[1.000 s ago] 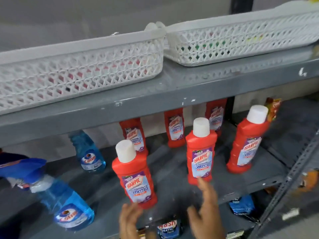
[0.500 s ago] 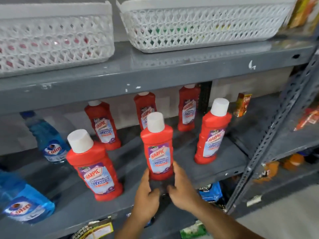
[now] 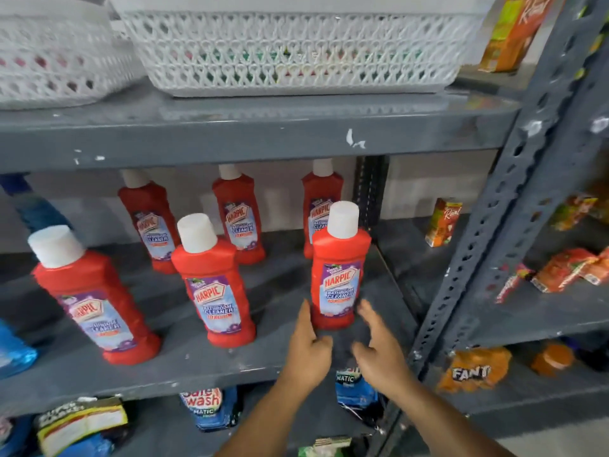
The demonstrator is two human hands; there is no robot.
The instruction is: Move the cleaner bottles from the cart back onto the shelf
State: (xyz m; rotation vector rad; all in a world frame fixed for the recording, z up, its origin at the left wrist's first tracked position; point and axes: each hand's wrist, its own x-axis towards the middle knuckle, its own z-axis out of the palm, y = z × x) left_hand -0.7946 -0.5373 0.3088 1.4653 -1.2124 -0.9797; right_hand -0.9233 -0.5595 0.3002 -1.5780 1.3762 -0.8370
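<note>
Several red Harpic cleaner bottles with white caps stand upright on the grey metal shelf (image 3: 184, 367). The front row holds a left bottle (image 3: 95, 305), a middle bottle (image 3: 212, 291) and a right bottle (image 3: 339, 275); three more stand behind (image 3: 150, 222) (image 3: 239, 216) (image 3: 318, 199). My left hand (image 3: 308, 347) and my right hand (image 3: 379, 351) flank the base of the right front bottle, fingers spread. The left fingertips are at its lower edge; the right hand is slightly apart from it. Neither hand holds anything. The cart is not in view.
Blue spray bottles (image 3: 13, 351) sit at the shelf's left end. White lattice baskets (image 3: 296, 51) rest on the shelf above. A perforated grey upright (image 3: 494, 232) stands right of the bottles, with juice cartons (image 3: 443, 222) and snack packs beyond. Detergent pouches (image 3: 211, 407) lie on the shelf below.
Both hands have left the middle front bottle and shifted right to the base of the right front bottle. The view has panned right and closer.
</note>
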